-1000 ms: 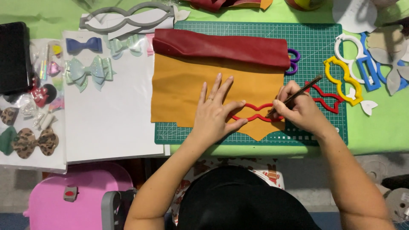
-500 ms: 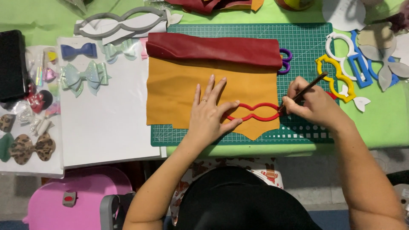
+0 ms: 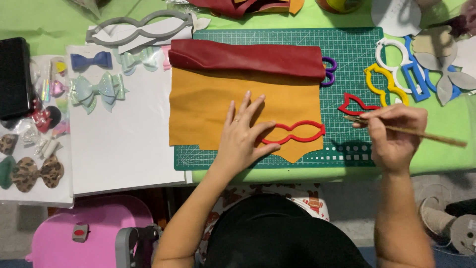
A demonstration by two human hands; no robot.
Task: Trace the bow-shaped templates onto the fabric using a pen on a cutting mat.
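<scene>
Far left of bench: black case lying shut, contents not visible; beside it, clear packets holding small bow trims, exact items too small to tell. On white board: finished bows, resting loose, in no container. Centre, on green cutting mat: mustard sheet lying flat, red roll across its far edge. Left hand spread flat, fingers released, palm on mustard sheet, thumb and forefinger pressing left end of red bow template. Template location: near right corner of mustard sheet, right tip at sheet edge. Right hand clenched on thin pencil, tip lifted clear of sheet, above mat just right of template, near small red template. For a clean trace: keep template pinned flat under spread fingers, pressure on both lobes; hold pencil upright against outer edge; draw in one steady pass; avoid shifting template at narrow waist; keep outline fully inside sheet edge. Far right: yellow, white and blue templates lying loose on mat and bench, uncontained.
</scene>
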